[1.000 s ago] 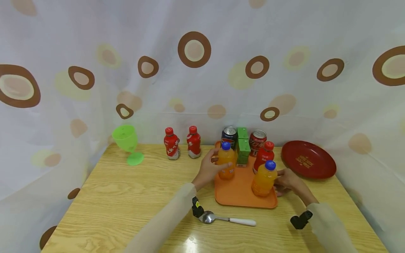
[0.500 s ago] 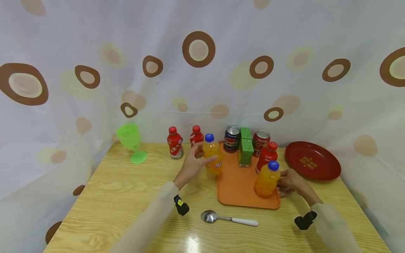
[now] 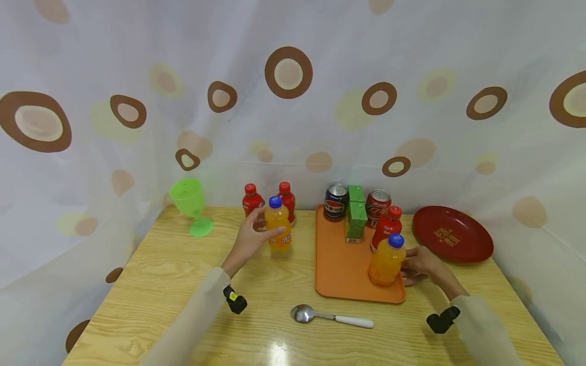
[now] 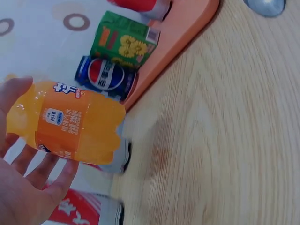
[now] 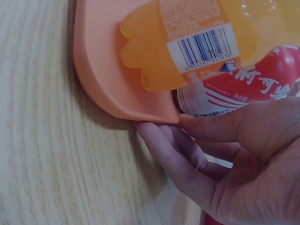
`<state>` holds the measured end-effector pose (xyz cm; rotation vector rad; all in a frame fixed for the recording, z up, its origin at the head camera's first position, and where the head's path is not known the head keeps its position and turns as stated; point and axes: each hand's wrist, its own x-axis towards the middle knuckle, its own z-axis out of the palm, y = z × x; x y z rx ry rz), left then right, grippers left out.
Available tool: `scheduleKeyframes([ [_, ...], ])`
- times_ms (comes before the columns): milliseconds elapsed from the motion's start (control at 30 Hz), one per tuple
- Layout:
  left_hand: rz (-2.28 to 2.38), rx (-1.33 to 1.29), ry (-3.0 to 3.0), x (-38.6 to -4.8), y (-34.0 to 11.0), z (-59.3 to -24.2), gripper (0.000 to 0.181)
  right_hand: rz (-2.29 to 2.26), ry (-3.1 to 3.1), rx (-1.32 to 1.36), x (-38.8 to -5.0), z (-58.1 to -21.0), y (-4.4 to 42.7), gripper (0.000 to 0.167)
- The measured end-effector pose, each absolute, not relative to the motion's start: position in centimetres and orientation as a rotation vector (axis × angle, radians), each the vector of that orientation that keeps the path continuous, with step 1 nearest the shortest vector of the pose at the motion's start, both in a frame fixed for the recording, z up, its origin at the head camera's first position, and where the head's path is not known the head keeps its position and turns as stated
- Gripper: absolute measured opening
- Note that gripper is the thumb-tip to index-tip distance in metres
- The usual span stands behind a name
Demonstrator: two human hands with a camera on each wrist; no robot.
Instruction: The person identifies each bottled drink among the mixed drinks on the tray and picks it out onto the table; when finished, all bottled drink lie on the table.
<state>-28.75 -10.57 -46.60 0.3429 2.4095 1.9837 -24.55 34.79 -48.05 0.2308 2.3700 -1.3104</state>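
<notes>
My left hand [image 3: 251,238] grips an orange soda bottle [image 3: 277,226] with a blue cap, left of the tray and in front of two red bottles. In the left wrist view the soda bottle [image 4: 65,123] has the thumb on one side and fingers on the other, its base off the table. At the orange tray's [image 3: 341,274] right edge, my right hand [image 3: 420,264] pinches the rim, thumb above and fingers below, as the right wrist view shows. A second orange soda bottle [image 3: 386,262] stands on the tray beside that hand.
On the tray also stand a dark blue Pepsi can [image 3: 335,203], green cartons [image 3: 355,221], a red can [image 3: 377,206] and a red bottle [image 3: 386,229]. A red plate [image 3: 452,234] lies right, a green goblet [image 3: 188,201] stands left, and a spoon [image 3: 331,317] lies in front.
My left hand has carried the orange soda bottle leftward off the tray, toward the two red bottles. The right hand stays at the tray's right edge.
</notes>
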Motion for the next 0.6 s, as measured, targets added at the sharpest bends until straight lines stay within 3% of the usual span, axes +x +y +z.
scheduleKeyframes([
  [600, 1.986, 0.096, 2.525, -30.1, -15.9, -49.0, 0.067, -1.361, 2.318, 0.244, -24.3, -47.9, 34.9, 0.042],
])
